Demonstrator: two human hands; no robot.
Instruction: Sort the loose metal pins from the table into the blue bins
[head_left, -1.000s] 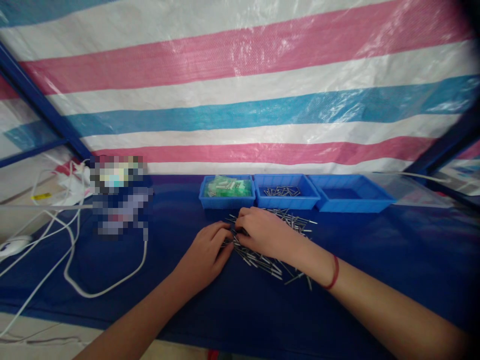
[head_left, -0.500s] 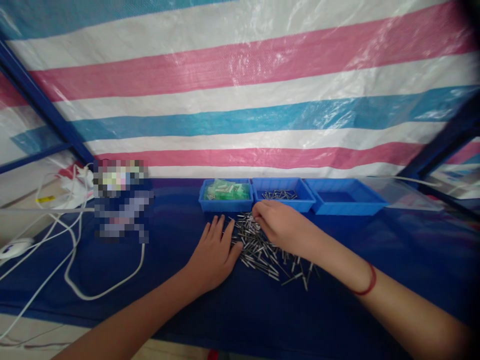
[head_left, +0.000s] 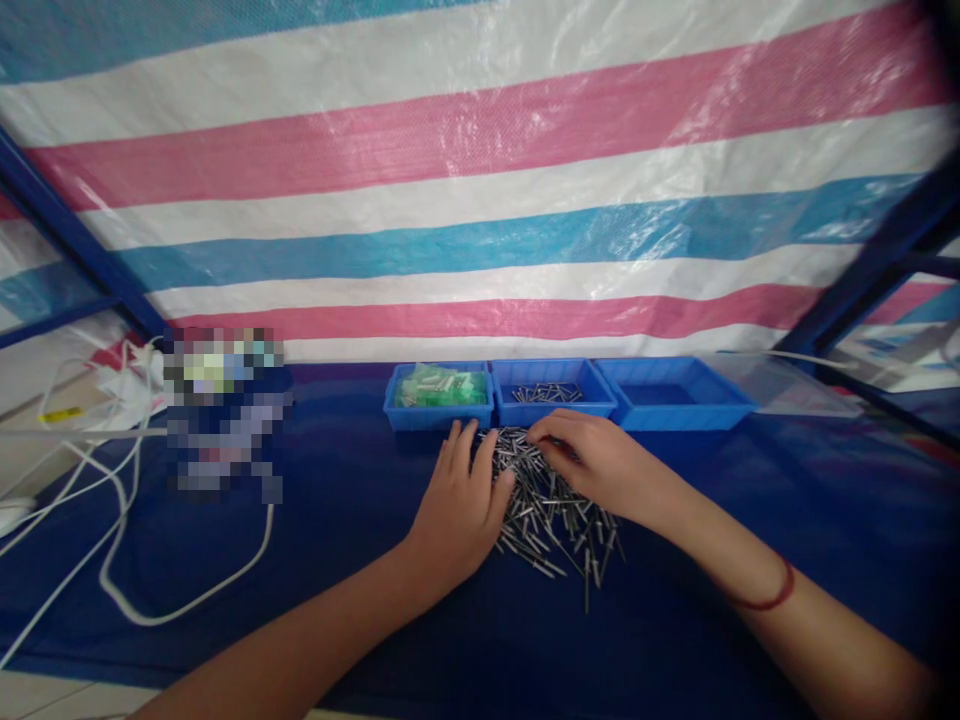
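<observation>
A loose pile of thin metal pieces that look like blind rivets (head_left: pixel 536 505) lies on the dark blue tabletop (head_left: pixel 480 650). Against the pile's left side rests my left hand (head_left: pixel 466 495), fingers spread and palm down. My right hand (head_left: pixel 589 455), a red band on its wrist, is over the pile's upper right part. Its fingers are curled and pinched together at the tips, and whatever is between them is hidden. Just behind the hands stands a blue bin (head_left: pixel 555 410) with several similar metal pieces inside.
Left of that bin, another blue bin (head_left: pixel 439 417) holds green plastic packets (head_left: pixel 442 385). A third blue bin (head_left: pixel 675 415) stands to the right, beside a clear plastic sheet (head_left: pixel 799 385). White cables (head_left: pixel 135 600) run across the left side. A striped tarp (head_left: pixel 480 240) hangs behind.
My left hand has shifted right, closer in against the pile. My right hand has also moved slightly right, its fingers still curled. The whole view has turned a little.
</observation>
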